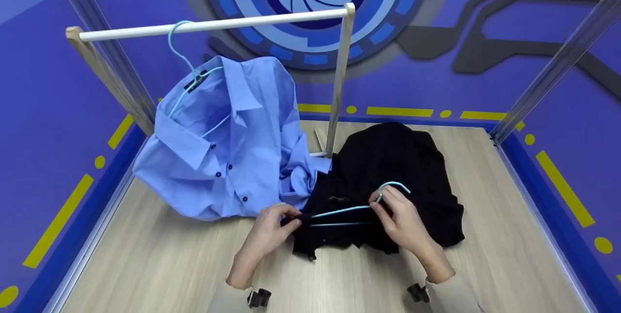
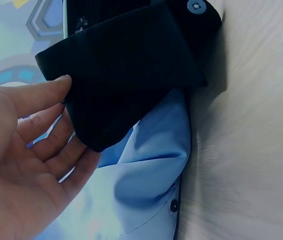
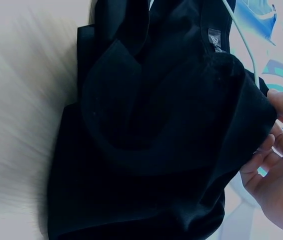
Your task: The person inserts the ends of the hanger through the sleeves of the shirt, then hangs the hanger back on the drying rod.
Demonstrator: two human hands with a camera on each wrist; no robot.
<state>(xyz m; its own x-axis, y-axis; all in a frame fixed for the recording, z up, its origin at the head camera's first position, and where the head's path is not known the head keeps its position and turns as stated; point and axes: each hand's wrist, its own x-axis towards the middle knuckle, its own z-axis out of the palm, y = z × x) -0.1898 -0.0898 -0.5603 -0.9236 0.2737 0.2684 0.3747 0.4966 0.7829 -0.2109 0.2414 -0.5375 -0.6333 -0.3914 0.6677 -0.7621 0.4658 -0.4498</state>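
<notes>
A black button shirt (image 1: 398, 157) lies crumpled on the wooden table, a light-blue hanger (image 1: 339, 210) inside its collar opening. My left hand (image 1: 271, 228) pinches the shirt's left edge; in the left wrist view, the thumb lies on the black cloth (image 2: 116, 60) and the other fingers are behind it. With my right hand (image 1: 400, 218) I pinch the shirt's other side beside the hanger's hook. The hanger's wire (image 3: 244, 40) runs toward those fingers in the right wrist view, and its end is hidden by cloth.
At the left a blue shirt (image 1: 262, 109) hangs on another light-blue hanger (image 1: 177, 46) from a white rail (image 1: 218, 23) with wooden posts. Its lower part rests on the table (image 1: 170, 264), against the black shirt. Blue-purple panels (image 1: 572, 109) enclose the table.
</notes>
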